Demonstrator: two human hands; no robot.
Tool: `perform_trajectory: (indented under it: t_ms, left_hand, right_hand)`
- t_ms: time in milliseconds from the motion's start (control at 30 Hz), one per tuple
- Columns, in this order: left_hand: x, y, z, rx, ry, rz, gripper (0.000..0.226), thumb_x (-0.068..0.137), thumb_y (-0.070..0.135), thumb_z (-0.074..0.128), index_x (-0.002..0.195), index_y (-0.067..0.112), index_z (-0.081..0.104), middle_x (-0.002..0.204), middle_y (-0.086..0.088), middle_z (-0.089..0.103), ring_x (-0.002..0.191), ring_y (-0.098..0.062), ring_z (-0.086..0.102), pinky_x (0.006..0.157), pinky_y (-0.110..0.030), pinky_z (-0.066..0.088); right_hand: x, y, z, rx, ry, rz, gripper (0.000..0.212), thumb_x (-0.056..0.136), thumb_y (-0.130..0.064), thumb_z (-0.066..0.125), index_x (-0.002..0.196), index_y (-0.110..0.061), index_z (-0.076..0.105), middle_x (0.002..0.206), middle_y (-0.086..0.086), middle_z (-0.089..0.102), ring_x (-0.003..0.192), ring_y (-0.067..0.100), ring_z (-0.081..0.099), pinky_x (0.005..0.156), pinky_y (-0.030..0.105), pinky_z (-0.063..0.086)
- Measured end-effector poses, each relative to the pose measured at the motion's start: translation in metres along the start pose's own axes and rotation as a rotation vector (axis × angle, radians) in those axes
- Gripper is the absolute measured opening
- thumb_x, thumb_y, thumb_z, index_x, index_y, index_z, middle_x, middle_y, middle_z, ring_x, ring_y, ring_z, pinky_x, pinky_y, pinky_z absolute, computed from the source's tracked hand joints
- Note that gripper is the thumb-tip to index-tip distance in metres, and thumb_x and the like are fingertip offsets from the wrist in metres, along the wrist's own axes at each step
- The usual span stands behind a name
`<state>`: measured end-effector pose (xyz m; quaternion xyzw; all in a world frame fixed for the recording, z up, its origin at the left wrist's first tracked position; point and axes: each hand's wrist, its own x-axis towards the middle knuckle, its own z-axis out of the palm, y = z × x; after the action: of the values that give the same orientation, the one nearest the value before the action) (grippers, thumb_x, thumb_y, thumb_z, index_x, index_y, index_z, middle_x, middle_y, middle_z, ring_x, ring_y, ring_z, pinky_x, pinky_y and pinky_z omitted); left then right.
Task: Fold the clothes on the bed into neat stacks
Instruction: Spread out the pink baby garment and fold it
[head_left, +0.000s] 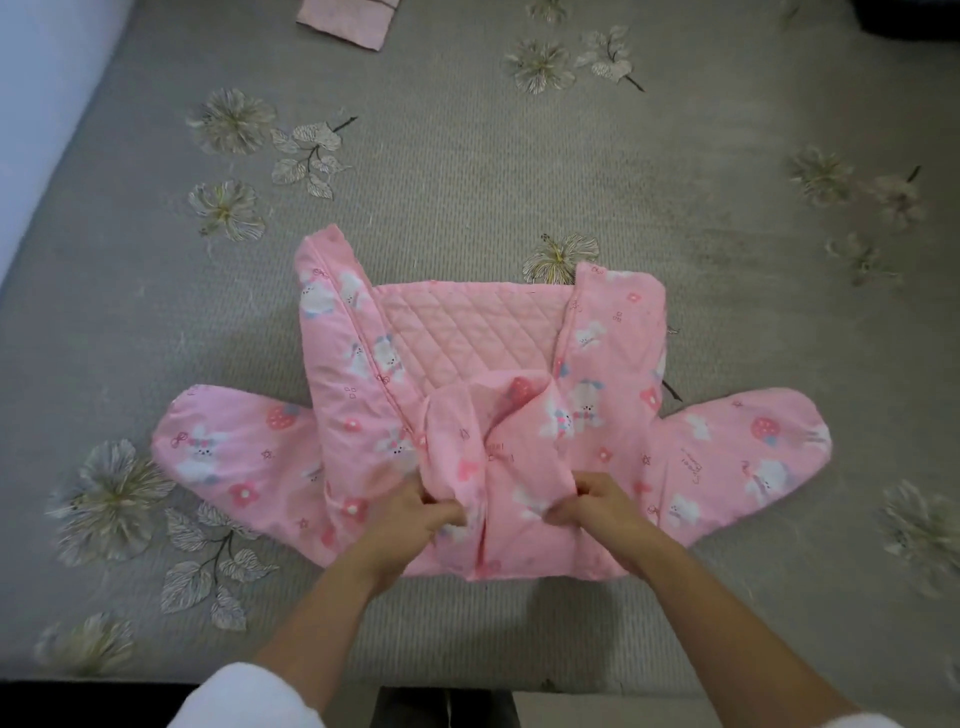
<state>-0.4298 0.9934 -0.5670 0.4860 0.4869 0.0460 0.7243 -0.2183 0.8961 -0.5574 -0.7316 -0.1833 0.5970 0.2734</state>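
A pink quilted jacket (613, 374) with a bunny and strawberry print lies open on the grey bed, collar end toward me. Its quilted lining (467, 332) shows between the two front panels. One sleeve (234, 447) spreads out to the left, the other (743, 452) to the right. The hood bunches up in the middle near the front edge. My left hand (415, 512) grips the hood fabric on its left side. My right hand (597, 504) pinches the same bunched fabric on its right side. Both hands sit close together.
The bed cover (519, 166) is grey with embroidered flowers and stretches widely behind the jacket. A folded pink garment (345, 21) lies at the far top edge. A pale wall or headboard (36, 104) runs along the left. The bed's front edge is just below my forearms.
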Motion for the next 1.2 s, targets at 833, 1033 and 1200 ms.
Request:
perform_trajectory:
  t_ms: [833, 1033, 1200]
  left_hand:
    - [0.018, -0.082, 0.048, 0.700, 0.137, 0.063, 0.086, 0.077, 0.017, 0.061, 0.150, 0.028, 0.017, 0.116, -0.005, 0.049, 0.106, -0.024, 0.051, 0.084, -0.029, 0.043]
    - [0.011, -0.077, 0.023, 0.524, -0.122, -0.001, 0.081, 0.065, 0.026, 0.060, 0.138, 0.047, 0.034, 0.093, 0.016, 0.053, 0.081, 0.004, 0.053, 0.072, -0.011, 0.043]
    - [0.033, -0.072, 0.022, 0.629, 0.001, 0.036, 0.057, 0.083, 0.026, 0.064, 0.137, 0.033, 0.047, 0.092, 0.013, 0.057, 0.079, 0.004, 0.054, 0.075, -0.016, 0.043]
  right_hand:
    - [0.066, 0.044, 0.041, -0.485, 0.457, -0.195, 0.029, 0.085, -0.014, 0.054, 0.113, -0.013, 0.047, 0.091, 0.005, 0.060, 0.083, 0.026, 0.060, 0.063, 0.032, 0.041]
    - [0.044, 0.061, 0.024, -0.359, 0.122, -0.241, 0.036, 0.082, -0.019, 0.064, 0.117, -0.025, 0.065, 0.072, -0.001, 0.063, 0.061, 0.005, 0.053, 0.062, 0.019, 0.047]
    - [0.059, 0.054, 0.020, -0.322, 0.099, -0.179, 0.039, 0.082, -0.017, 0.063, 0.121, -0.022, 0.062, 0.075, -0.005, 0.064, 0.065, 0.008, 0.058, 0.067, 0.019, 0.047]
